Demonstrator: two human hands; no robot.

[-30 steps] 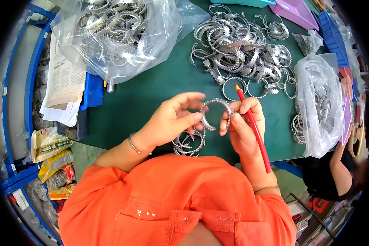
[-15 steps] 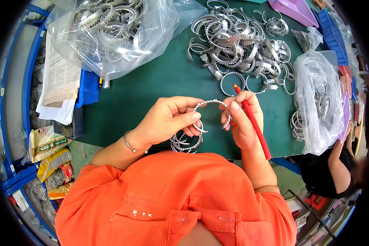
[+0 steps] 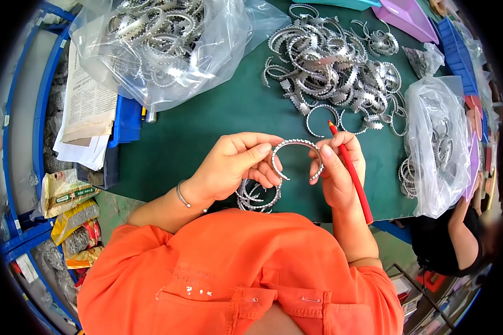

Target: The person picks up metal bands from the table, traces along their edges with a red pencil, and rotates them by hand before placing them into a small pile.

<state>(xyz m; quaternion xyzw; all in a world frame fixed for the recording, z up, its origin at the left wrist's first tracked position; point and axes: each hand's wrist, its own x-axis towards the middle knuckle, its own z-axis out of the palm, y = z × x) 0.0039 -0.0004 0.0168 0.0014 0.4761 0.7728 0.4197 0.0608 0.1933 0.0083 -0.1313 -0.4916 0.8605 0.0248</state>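
Between my hands is an open toothed metal ring, its gap facing my body. My left hand pinches the ring's left side between thumb and fingers. The ring's right side is gripped by my right hand, which also carries a red pencil with its tip pointing up and away. A small stack of similar rings lies at the table edge just below my left hand. Beyond my hands, a big pile of metal rings covers part of the green table.
A clear bag of rings stands at the back left, near papers on a blue bin. Another plastic bag with rings lies at the right. A person in black is at the far right, beyond the table.
My left fingers have closed on the ring's left side. The ring has turned so that its gap faces my body, and the pencil has shifted slightly right with my right hand.
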